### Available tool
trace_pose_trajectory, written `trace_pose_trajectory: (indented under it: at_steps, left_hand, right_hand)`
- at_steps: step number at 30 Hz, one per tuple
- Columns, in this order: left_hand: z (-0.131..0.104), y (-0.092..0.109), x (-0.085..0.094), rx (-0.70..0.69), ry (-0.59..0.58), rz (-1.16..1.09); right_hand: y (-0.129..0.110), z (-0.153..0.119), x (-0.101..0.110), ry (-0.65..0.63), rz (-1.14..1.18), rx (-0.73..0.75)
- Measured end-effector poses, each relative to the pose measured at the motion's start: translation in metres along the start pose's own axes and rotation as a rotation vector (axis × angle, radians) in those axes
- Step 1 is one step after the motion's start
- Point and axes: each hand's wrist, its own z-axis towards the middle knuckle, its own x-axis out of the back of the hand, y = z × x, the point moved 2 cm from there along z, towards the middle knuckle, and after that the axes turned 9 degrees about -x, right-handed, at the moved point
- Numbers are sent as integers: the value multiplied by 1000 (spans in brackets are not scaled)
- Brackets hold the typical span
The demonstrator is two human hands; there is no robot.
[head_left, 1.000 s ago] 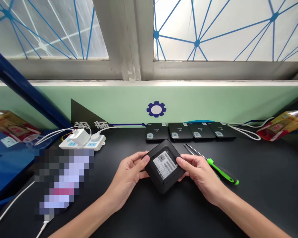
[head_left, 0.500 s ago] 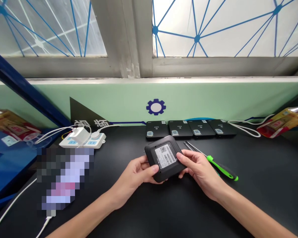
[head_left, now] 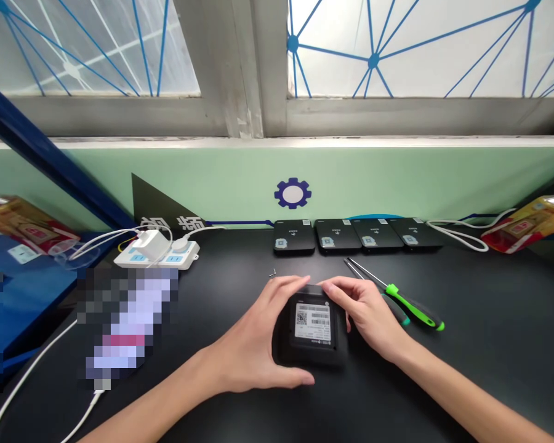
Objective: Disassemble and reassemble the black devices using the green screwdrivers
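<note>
A black set-top box [head_left: 284, 355] lies label side up, seemingly on the dark desk, its white sticker [head_left: 313, 324] facing me. My left hand [head_left: 263, 338] spans its left side, fingers along the back edge and thumb by the front edge. At the back right corner, my right hand [head_left: 364, 311] grips the box with thumb and curled fingers. A screwdriver with a green and black handle [head_left: 415, 309] rests right of that hand. Another screwdriver's teal-tipped handle [head_left: 397, 309] is partly hidden behind it. Small screws [head_left: 272, 273] lie behind my left hand.
Several similar black boxes [head_left: 294, 236] stand in a row along the green wall panel [head_left: 221, 184]. At the left are a white power strip [head_left: 184, 257] with plugs and a blurred-out device [head_left: 133, 326] on a white cable. Bottles with red and yellow labels lie at both sides.
The box has come down toward the desk, turned so its label sits straighter. My left hand has spread around its left side; my right hand has shifted to the back corner. The small screws now show.
</note>
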Motion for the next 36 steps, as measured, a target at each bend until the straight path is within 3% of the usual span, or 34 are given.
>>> trace_pose_trajectory:
  at_steps: [2,10,17,21,25,30,36]
  left_hand:
    - [0,-2,-1,-2,-31,57]
    - [1,-14,0,47,30,148]
    - [-1,-16,-2,9,32,188]
    - [1,-11,13,-10,208,208]
    - [5,-22,32,18,374,416]
    - [7,-44,33,15,309,512]
    - [15,-53,34,39,268,499]
  right_hand:
    - [1,-1,1,25,-50,18]
    - [-10,-11,8,170,-367,212]
    - [-10,-14,7,17,-552,314]
    - [-10,-12,9,-9,-593,287]
    - [-10,-14,11,-25,-616,259]
    - [-11,-16,11,-26,-630,256]
    - [-12,-17,9,-13,-635,274]
